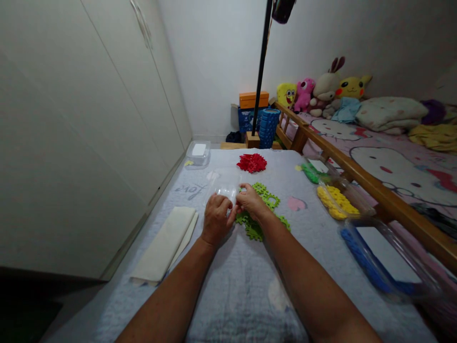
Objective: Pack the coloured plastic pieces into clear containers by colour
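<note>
A clear plastic container (225, 180) rests on the cloth-covered surface in front of me. My left hand (217, 216) is closed at its near edge, fingers curled over the rim. My right hand (250, 202) pinches at the near right corner of the same container, thumb and fingers close together. The two hands almost touch. Light green gear-shaped pieces (255, 231) lie in a loose heap beside and partly beneath my right hand and forearm. Farther back sits a pile of red pieces (253, 163).
Clear boxes with green (310, 173), yellow (335, 202) and blue pieces (366, 259) line the right side by a wooden bed rail (342, 164). A lidded clear box (198, 153) stands far left. A folded cream cloth (164, 245) lies left. A black pole (262, 66) rises behind.
</note>
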The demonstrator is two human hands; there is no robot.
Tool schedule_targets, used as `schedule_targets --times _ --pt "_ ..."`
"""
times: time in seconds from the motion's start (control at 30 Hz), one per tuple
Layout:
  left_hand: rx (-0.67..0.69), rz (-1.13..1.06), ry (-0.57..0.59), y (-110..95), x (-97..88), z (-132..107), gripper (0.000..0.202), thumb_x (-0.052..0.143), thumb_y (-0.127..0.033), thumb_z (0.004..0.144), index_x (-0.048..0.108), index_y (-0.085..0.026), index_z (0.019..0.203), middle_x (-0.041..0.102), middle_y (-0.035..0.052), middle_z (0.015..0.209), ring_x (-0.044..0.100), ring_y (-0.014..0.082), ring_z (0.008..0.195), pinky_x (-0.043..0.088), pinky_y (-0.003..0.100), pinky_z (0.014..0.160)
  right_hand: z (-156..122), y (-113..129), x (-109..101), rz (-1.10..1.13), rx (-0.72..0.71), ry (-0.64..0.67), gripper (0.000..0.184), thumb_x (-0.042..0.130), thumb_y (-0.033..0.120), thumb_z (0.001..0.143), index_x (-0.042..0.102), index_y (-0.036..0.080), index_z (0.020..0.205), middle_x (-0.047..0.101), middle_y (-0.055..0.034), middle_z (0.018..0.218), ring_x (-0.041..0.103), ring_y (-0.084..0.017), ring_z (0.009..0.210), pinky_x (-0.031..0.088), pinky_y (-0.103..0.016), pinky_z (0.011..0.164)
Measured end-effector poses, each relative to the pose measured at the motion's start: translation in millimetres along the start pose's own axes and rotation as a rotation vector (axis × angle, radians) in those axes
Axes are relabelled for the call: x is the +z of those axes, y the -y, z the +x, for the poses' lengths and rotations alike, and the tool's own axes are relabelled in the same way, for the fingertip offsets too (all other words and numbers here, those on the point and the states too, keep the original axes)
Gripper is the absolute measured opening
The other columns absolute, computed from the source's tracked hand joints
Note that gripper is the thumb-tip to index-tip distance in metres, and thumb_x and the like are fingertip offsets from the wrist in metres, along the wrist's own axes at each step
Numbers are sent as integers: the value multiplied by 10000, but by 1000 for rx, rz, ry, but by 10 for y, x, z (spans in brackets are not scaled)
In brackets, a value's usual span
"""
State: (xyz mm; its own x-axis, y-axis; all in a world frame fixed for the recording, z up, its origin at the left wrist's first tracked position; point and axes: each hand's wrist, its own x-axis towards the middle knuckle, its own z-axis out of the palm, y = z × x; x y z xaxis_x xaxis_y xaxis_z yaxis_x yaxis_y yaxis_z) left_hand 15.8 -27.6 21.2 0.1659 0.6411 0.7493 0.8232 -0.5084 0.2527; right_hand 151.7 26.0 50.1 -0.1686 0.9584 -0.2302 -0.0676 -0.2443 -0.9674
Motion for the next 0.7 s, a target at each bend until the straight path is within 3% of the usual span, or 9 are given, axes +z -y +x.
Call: schedule_targets --times 0.17,0.33,0.5,0.7 --pt "-36 -9 -20 -6 8 -2 157 632 -216 938 566 -249 799 608 31 825 603 235 878 479 468 1076 4 -2 84 -40 -23 -53 684 575 175 616 452 187 1289 480 142 505 418 -115 383 327 -215 395" --pt "-45 -1 -48 -12 24 -8 154 633 -217 943 557 -249 812 594 22 816 600 230 866 469 474 1096 30 -29 110 3 -43 -48 726 522 177 582 450 171 1304 479 139 488 412 -124 389 338 -218 396" --pt "-31 6 -51 -12 49 -1 168 649 -195 914 547 -253 794 585 22 800 593 237 859 480 467 1076 39 -35 82 61 25 -49 780 509 171 575 448 180 1353 487 133 484 429 -124 391 325 -201 402" --pt "-40 12 -48 -7 51 12 195 669 -200 907 531 -258 782 575 15 781 593 237 839 482 463 1059 -2 -36 39 55 77 47 560 581 225 741 480 198 1292 526 121 527 480 -111 418 367 -186 415"
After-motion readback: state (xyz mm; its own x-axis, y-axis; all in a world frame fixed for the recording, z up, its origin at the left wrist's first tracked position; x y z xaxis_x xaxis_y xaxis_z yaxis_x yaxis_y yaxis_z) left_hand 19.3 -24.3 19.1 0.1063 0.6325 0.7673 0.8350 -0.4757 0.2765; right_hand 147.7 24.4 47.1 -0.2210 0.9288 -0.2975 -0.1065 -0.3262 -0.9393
